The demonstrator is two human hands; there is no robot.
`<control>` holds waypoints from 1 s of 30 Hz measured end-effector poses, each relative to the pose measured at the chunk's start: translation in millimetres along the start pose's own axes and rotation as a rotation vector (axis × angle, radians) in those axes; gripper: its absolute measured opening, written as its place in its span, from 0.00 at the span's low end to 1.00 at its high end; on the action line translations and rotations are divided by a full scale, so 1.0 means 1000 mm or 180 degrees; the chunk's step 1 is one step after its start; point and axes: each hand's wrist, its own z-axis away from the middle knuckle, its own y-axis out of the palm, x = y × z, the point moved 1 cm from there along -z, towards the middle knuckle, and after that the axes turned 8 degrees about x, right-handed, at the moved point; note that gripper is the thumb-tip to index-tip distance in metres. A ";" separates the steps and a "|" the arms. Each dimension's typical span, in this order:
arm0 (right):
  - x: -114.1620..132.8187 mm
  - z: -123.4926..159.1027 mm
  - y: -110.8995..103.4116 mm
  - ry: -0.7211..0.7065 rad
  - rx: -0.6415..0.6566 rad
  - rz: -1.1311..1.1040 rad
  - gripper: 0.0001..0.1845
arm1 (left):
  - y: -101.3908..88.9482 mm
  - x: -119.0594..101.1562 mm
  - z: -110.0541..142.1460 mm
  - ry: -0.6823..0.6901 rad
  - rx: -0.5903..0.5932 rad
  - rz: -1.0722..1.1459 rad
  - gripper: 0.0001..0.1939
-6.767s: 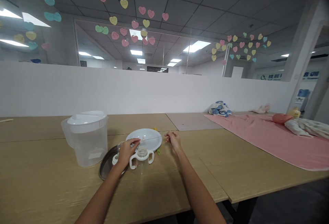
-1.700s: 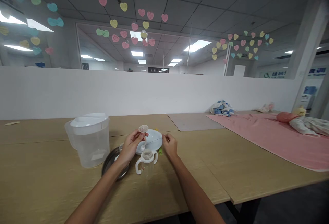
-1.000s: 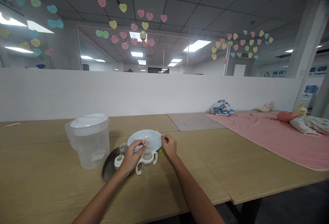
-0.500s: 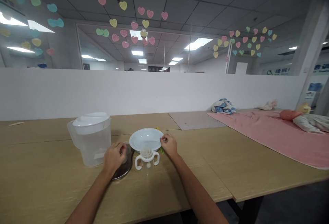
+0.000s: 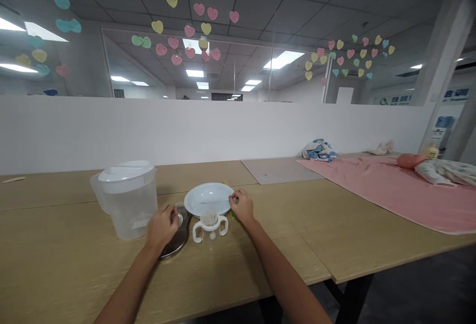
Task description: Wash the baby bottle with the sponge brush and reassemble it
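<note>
My right hand (image 5: 242, 207) is closed in a pinch at the right rim of a white oval dish (image 5: 193, 199). From its fingertips a thin straight stick (image 5: 215, 202) runs left across the dish. My left hand (image 5: 160, 227) has its fingers pressed together over a dark, rounded flat piece with a shiny rim (image 5: 177, 244). A small clear and white part (image 5: 180, 219) shows beside those fingertips; whether they grip it is hidden. Between my hands stands a clear baby bottle with two white handles (image 5: 198, 226) and a translucent piece on top.
A translucent lidded pitcher (image 5: 136, 210) stands left of my left hand. Something green (image 5: 231, 214) peeks out beside the dish. To the right lies a pink cloth (image 5: 375, 190) with a doll (image 5: 411, 160) on it. A crumpled blue and white cloth (image 5: 320, 150) rests near the wall.
The view has shifted slightly, moving everything a little left and up. Both hands keep nearly the same places and pinched shapes, and the stick remains over the dish.
</note>
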 end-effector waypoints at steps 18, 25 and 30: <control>0.053 0.011 -0.003 -0.1916 0.0126 -0.0010 0.16 | 0.009 -0.019 0.001 0.0860 -0.0530 0.1642 0.14; 0.055 0.011 0.003 -0.2335 0.0227 0.0189 0.27 | 0.008 -0.034 0.005 0.1114 -0.0181 0.1767 0.14; 0.056 0.011 0.012 -0.2454 0.0152 0.0308 0.19 | 0.007 -0.038 0.006 0.1048 -0.0106 0.1938 0.15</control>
